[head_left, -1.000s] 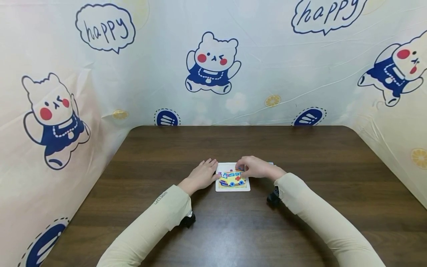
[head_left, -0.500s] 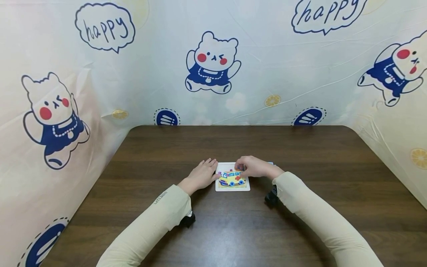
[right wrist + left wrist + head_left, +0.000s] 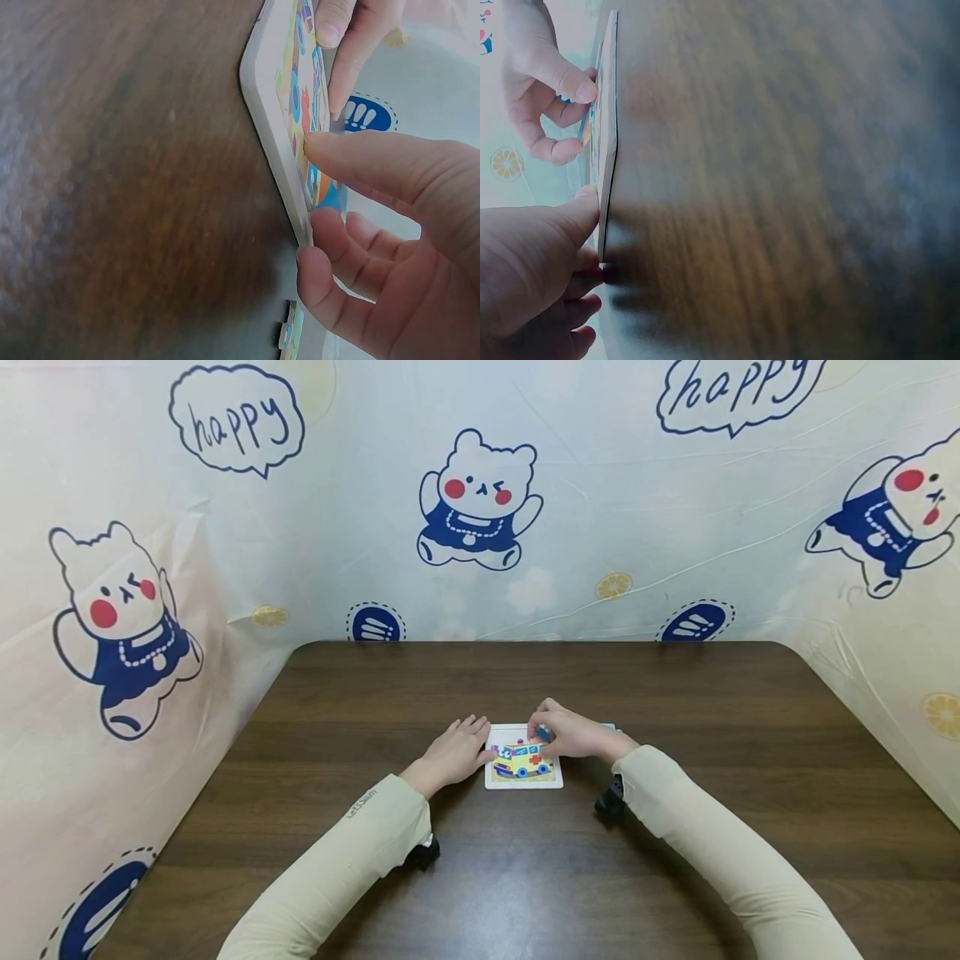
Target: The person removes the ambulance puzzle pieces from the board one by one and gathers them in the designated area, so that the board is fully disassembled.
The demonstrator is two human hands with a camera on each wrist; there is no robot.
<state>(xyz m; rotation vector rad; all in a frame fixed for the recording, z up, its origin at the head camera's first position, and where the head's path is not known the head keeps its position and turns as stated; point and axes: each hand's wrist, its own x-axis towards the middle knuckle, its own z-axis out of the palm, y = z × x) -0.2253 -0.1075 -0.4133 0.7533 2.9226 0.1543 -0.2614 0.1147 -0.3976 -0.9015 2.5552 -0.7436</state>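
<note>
Left hand: fingers nearly straight, thumb on left edge of puzzle board | right hand: curled fingers and thumb pinch tilted blue-and-orange piece, board's far right | board flat on brown table

Free to cross over the dark table along the strip beyond both hands, mid-frame in the head view, and up the lower middle between the left sleeve and right sleeve, narrowed slightly by the black wrist devices. Blocked at centre by the left hand and right hand, flanking the picture board. Tight between the two, made tighter by the blue piece in the right hand. Closed off across the upper frame by the curtain.
</note>
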